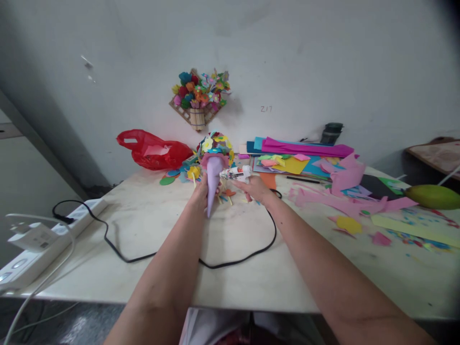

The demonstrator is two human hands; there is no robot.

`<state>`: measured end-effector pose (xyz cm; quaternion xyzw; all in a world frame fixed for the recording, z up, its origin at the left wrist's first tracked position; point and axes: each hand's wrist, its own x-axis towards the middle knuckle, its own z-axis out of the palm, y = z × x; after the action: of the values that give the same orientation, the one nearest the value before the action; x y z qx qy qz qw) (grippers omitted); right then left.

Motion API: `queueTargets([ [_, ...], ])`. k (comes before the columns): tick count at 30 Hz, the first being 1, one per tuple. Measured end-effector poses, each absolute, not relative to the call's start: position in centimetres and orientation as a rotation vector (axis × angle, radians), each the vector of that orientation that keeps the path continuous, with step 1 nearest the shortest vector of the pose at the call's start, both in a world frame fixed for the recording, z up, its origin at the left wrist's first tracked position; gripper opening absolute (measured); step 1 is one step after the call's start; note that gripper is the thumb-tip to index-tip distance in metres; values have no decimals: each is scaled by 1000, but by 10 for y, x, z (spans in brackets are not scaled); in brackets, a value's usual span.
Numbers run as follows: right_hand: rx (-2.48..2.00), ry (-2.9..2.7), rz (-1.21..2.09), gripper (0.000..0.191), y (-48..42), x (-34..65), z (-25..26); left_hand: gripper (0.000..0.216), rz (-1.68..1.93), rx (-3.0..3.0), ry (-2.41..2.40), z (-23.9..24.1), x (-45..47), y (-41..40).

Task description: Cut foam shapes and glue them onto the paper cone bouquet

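Note:
My left hand (201, 191) is wrapped round a lilac paper cone (212, 184) topped with a bunch of colourful paper flowers (215, 143), held upright over the table. My right hand (253, 188) grips a white glue gun (237, 173) whose nozzle points left at the cone just under the flowers. The gun's black cord (230, 262) loops across the table (230, 287) in front of me. Small paper flowers and sticks (192, 173) lie on the table behind the cone.
A white power strip (43, 242) with a plugged charger lies at the table's left edge. A red plastic bag (154, 149) sits at the back. Stacked coloured sheets (298, 155), pink scraps (341, 191) and a green fruit (433, 196) fill the right. A flower basket (199, 98) hangs on the wall.

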<state>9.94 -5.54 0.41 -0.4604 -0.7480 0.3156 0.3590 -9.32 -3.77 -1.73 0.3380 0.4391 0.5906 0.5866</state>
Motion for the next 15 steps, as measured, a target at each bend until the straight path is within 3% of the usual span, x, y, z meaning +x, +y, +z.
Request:
queueTargets([
  [15, -1235, -1796, 764, 34, -55, 98, 6, 59, 1334, 769, 1059, -20, -92, -35],
])
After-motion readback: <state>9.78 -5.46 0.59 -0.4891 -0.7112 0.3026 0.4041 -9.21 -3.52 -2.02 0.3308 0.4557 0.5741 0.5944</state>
